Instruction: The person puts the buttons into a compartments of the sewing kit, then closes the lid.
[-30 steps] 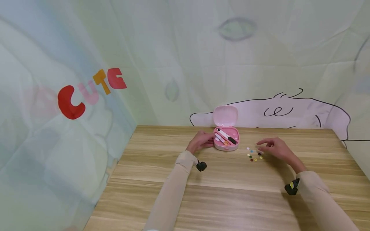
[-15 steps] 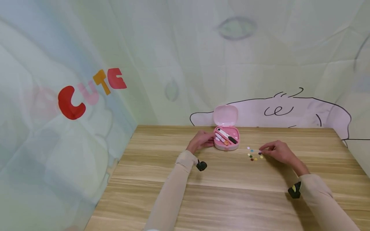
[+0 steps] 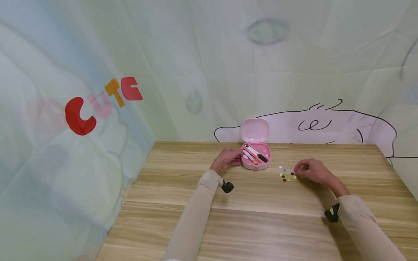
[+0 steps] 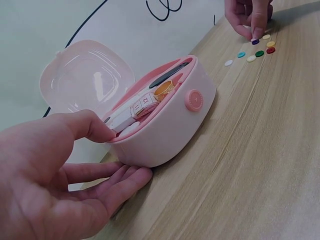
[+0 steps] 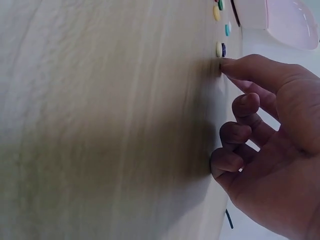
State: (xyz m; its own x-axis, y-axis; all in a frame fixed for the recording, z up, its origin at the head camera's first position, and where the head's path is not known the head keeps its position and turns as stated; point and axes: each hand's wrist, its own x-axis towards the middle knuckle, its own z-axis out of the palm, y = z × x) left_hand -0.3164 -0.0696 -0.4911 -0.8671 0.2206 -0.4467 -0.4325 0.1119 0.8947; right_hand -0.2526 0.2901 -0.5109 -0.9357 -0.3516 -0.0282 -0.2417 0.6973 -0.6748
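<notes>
My left hand [image 3: 228,158] holds the left side of an open pink sewing box [image 3: 256,167]. In the left wrist view its thumb lies on the rim, and the other fingers are low against the wall. Inside the box [image 4: 175,131] are a tape measure [image 4: 143,104], a gold thimble [image 4: 164,90] and a black-handled tool [image 3: 262,158]. My right hand [image 3: 313,171] is at the scattered buttons, thumb and index finger together on a small pale button [image 4: 254,39]. Directly beside those fingertips lies a dark blue button [image 4: 255,42]. The other right fingers are curled.
Several loose buttons lie between box and right hand, among them a white one [image 3: 280,167], a light blue one [image 3: 284,170], a green one [image 4: 259,53] and a red one [image 4: 270,50]. The raised lid [image 3: 255,130] stands near the back curtain [image 3: 209,72].
My right hand has come down and slightly right to the buttons, its thumb and index finger closing together. The left hand and the sewing box have stayed in place.
</notes>
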